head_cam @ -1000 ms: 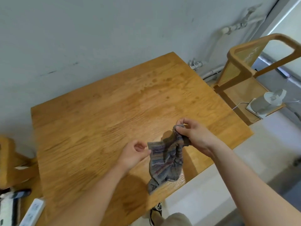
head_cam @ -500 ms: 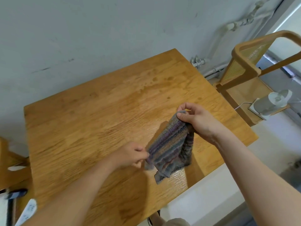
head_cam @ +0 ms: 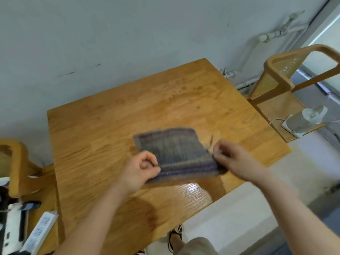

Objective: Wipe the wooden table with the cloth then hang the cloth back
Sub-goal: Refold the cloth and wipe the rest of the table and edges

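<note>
A grey, purple-striped cloth point(head_cam: 173, 151) is stretched out flat just above the middle of the wooden table point(head_cam: 103, 137). My left hand point(head_cam: 141, 167) pinches the cloth's near left corner. My right hand point(head_cam: 231, 157) pinches its near right corner. The cloth is blurred by motion, and its far edge flares away from me. Darker damp marks show on the table's far right part. A glossy patch lies near the front edge.
A wooden cane-backed chair point(head_cam: 276, 78) stands to the right with a small white fan point(head_cam: 305, 118) on its seat. Another wooden chair point(head_cam: 16, 162) is at the left, with a white power strip point(head_cam: 40, 230) beside it. A grey wall runs behind the table.
The cloth hung crumpled between my hands; now my hands have pulled apart and spread it open flat over the table. The view has shifted a little.
</note>
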### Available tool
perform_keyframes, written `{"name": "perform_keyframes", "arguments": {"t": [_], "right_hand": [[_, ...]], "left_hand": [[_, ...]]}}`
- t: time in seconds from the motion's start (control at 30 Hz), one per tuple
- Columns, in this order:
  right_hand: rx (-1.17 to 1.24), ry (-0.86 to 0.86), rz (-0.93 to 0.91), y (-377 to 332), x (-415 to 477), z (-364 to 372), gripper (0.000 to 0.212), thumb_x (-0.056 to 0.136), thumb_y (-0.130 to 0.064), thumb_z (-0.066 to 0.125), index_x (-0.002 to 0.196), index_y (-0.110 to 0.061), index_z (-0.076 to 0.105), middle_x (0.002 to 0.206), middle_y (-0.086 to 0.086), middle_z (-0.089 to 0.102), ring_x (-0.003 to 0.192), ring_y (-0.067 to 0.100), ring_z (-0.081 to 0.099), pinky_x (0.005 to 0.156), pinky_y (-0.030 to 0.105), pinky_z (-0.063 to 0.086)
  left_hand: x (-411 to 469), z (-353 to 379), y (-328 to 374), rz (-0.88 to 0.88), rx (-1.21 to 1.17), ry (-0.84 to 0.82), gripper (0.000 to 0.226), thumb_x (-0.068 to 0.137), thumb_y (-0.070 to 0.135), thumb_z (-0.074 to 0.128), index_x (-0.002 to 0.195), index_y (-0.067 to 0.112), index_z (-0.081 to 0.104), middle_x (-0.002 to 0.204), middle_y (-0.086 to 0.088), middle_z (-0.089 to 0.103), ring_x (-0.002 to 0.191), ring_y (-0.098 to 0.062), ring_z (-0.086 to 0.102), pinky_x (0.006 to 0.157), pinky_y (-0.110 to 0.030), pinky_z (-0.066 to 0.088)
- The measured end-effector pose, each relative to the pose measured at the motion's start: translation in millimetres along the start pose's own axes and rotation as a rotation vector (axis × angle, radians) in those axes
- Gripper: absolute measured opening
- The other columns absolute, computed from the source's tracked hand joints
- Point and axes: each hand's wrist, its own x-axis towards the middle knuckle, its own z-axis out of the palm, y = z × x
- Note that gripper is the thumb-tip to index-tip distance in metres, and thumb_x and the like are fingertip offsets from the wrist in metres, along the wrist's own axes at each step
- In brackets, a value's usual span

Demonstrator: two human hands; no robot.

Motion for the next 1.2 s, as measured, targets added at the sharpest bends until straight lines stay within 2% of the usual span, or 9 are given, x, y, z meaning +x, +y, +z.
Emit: {"name": "perform_keyframes", "arguments": {"t": [0.13, 0.23, 0.4, 0.53, 0.63, 0.8, 0.97, 1.1, 1.2], "right_hand": [[-0.276, -0.237, 0.233, 60, -24, 47, 0.024, 0.093, -0.011, 0.056, 0.077, -0.027, 0.048, 0.08, -0.003, 0.059, 0.079, 0.017, 0.055, 0.068, 0.029, 0.044], [-0.242, -0.201, 0.303, 63, -28, 55, 0.018, 0.093, -0.013, 0.057, 0.079, -0.023, 0.052, 0.082, 0.001, 0.064, 0.073, 0.018, 0.058, 0.063, 0.028, 0.046], [0.072, 0.072, 0.4, 46, -5, 58, 0.012, 0.093, -0.007, 0.052, 0.097, -0.016, 0.06, 0.092, 0.005, 0.065, 0.085, 0.022, 0.058, 0.067, 0.03, 0.046], [-0.391, 0.21, 0.249, 46, -7, 77, 0.06, 0.09, -0.014, 0.055, 0.146, -0.02, 0.034, 0.143, 0.01, 0.04, 0.125, 0.031, 0.045, 0.098, 0.04, 0.043], [-0.411, 0.292, 0.105, 46, -12, 93, 0.058, 0.093, -0.019, 0.052, 0.147, -0.024, 0.031, 0.15, 0.006, 0.032, 0.129, 0.027, 0.043, 0.095, 0.039, 0.046], [-0.37, 0.369, 0.273, 60, -2, 112, 0.049, 0.098, -0.029, 0.045, 0.144, -0.019, 0.035, 0.148, 0.006, 0.037, 0.128, 0.028, 0.045, 0.097, 0.041, 0.044], [-0.505, 0.358, 0.401, 55, 7, 189, 0.072, 0.095, -0.055, 0.019, 0.154, -0.012, 0.017, 0.161, 0.018, 0.004, 0.149, 0.033, 0.002, 0.12, 0.04, 0.003], [-0.624, 0.337, 0.147, 28, 47, 235, 0.067, 0.097, -0.046, 0.031, 0.152, -0.008, 0.023, 0.159, 0.023, 0.011, 0.148, 0.038, 0.006, 0.118, 0.052, 0.013], [-0.696, 0.029, -0.325, 26, 88, 225, 0.062, 0.092, -0.037, 0.04, 0.149, -0.011, 0.034, 0.158, 0.016, 0.025, 0.148, 0.03, 0.015, 0.119, 0.048, 0.02]], "left_hand": [[-18, 16, -52, -0.278, 0.209, -0.277, 0.011, 0.09, 0.019, 0.062, 0.1, 0.02, 0.059, 0.059, 0.008, 0.048, 0.049, -0.004, 0.041, 0.055, -0.024, 0.032], [-24, 17, -60, -0.344, 0.18, -0.296, 0.01, 0.091, 0.022, 0.062, 0.1, 0.025, 0.065, 0.072, 0.002, 0.05, 0.064, -0.011, 0.046, 0.061, -0.024, 0.034], [3, 17, -49, -0.245, 0.107, 0.147, 0.016, 0.082, 0.013, 0.072, 0.086, 0.028, 0.067, 0.081, 0.004, 0.059, 0.076, -0.015, 0.059, 0.068, -0.027, 0.045], [24, 13, -56, -0.044, 0.476, 0.314, 0.029, 0.082, 0.015, 0.069, 0.106, 0.029, 0.064, 0.116, 0.006, 0.057, 0.111, -0.016, 0.054, 0.098, -0.035, 0.044], [33, 3, -78, 0.051, 0.653, 0.391, 0.031, 0.087, 0.017, 0.063, 0.117, 0.016, 0.064, 0.136, -0.006, 0.053, 0.129, -0.027, 0.044, 0.109, -0.043, 0.035], [56, -21, -107, 0.047, 0.939, 0.476, 0.045, 0.095, 0.032, 0.047, 0.137, 0.017, 0.049, 0.148, -0.011, 0.042, 0.138, -0.03, 0.035, 0.109, -0.05, 0.03], [60, -17, -119, 0.044, 0.977, 0.487, 0.052, 0.094, 0.035, 0.027, 0.14, 0.019, 0.045, 0.15, -0.007, 0.04, 0.141, -0.023, 0.031, 0.11, -0.046, 0.024], [61, -20, -120, 0.021, 1.007, 0.466, 0.055, 0.093, 0.034, 0.023, 0.143, 0.021, 0.042, 0.152, -0.005, 0.036, 0.142, -0.022, 0.03, 0.111, -0.047, 0.024], [62, -23, -119, 0.007, 1.058, 0.435, 0.059, 0.088, 0.032, 0.024, 0.144, 0.022, 0.039, 0.154, -0.005, 0.033, 0.141, -0.023, 0.029, 0.109, -0.048, 0.026]]}}
